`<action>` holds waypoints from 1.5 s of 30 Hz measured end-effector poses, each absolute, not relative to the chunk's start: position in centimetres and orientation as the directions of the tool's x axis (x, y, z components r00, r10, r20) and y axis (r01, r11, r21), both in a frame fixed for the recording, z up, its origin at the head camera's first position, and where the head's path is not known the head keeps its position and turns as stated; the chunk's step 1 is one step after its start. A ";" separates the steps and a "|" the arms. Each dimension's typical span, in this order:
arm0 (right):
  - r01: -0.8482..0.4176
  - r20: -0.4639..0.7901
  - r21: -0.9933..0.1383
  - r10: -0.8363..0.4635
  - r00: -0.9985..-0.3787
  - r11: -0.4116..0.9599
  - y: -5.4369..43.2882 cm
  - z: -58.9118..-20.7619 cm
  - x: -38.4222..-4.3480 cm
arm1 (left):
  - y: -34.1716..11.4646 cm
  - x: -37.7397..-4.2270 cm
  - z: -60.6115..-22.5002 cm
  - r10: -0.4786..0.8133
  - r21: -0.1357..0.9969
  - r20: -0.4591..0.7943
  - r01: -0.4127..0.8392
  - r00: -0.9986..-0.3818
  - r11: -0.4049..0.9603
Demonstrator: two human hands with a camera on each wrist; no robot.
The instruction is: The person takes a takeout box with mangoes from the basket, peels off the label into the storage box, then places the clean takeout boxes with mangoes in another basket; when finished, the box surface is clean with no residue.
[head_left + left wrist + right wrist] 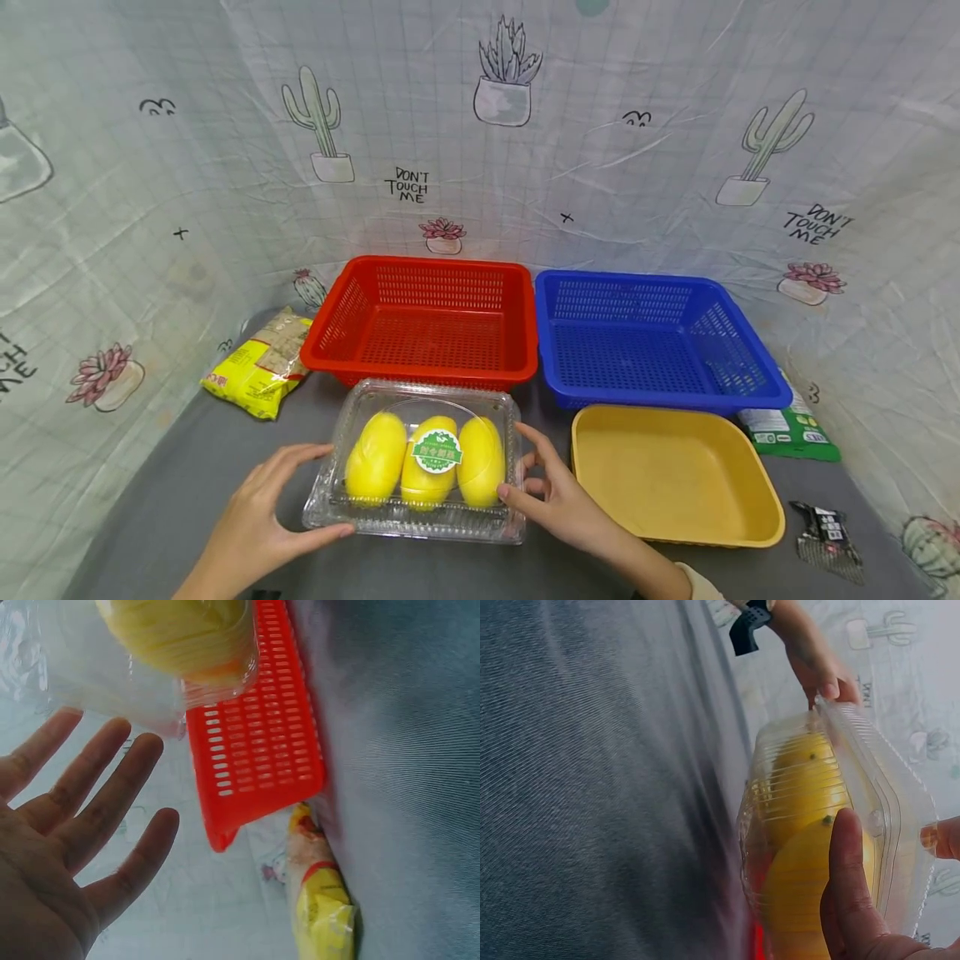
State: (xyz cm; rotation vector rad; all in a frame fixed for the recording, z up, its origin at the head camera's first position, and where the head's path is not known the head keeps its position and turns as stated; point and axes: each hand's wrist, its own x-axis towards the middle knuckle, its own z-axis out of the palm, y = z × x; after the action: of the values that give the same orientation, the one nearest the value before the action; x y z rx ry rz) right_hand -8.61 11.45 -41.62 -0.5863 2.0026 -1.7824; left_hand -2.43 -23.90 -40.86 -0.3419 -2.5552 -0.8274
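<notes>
A clear plastic clamshell box [480, 406] holds three yellow oval fruits [376, 457], with a round green-and-white label on its lid. It is raised off the table in front of the red basket. My right hand [557, 492] grips the box's right side, thumb on the near part and fingers toward the back; the right wrist view shows the thumb [847, 859] against the clear wall. At the opposite side is my left hand [258, 512], thumb and fingers spread wide. In the left wrist view its fingers [105, 802] are nearly straight, tips close to the box's edge.
Behind the box stand a red basket [420, 367] and a blue basket [660, 398]. A yellow tray [675, 483] sits to the right. A yellow bag [258, 367] lies left, a green packet [798, 433] right, and a small black packet [827, 537] near the right edge.
</notes>
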 end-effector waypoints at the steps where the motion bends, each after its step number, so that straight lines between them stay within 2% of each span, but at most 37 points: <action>1: -0.041 -0.028 -0.993 -0.549 -0.836 0.112 11.5 -41.8 -8.7 | -24.0 -2.5 -41.0 0.102 0.498 0.466 0.356 -0.879 0.791; 7: -0.010 -0.070 -0.990 -0.548 -0.834 0.141 11.3 -42.4 -9.2 | -24.1 -2.8 -42.0 0.099 0.506 0.409 0.315 -0.907 0.803; 17: -0.041 -0.026 -0.992 -0.527 -0.850 0.115 10.6 -44.0 -10.0 | -24.5 -3.8 -43.4 0.074 0.574 0.304 0.245 -0.950 0.781; 35: -0.079 0.002 -0.987 -0.490 -0.872 0.137 10.2 -44.6 -10.5 | -24.8 -4.8 -44.1 0.089 0.575 0.247 0.219 -0.965 0.788; 40: -0.104 -0.002 -0.975 -0.475 -0.880 0.197 10.2 -44.4 -10.5 | -24.8 -4.8 -44.1 0.089 0.569 0.241 0.215 -0.966 0.794; 45: -0.078 -0.054 -0.952 -0.413 -0.909 0.296 10.1 -43.9 -10.4 | -24.8 -4.7 -44.0 0.083 0.579 0.216 0.197 -0.973 0.791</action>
State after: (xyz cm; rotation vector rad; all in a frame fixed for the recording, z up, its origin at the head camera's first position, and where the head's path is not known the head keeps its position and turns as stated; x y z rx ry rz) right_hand -10.39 10.09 -43.95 -0.4466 2.2788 -1.6483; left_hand -4.72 -24.85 -44.02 -0.2210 -2.8014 -0.9350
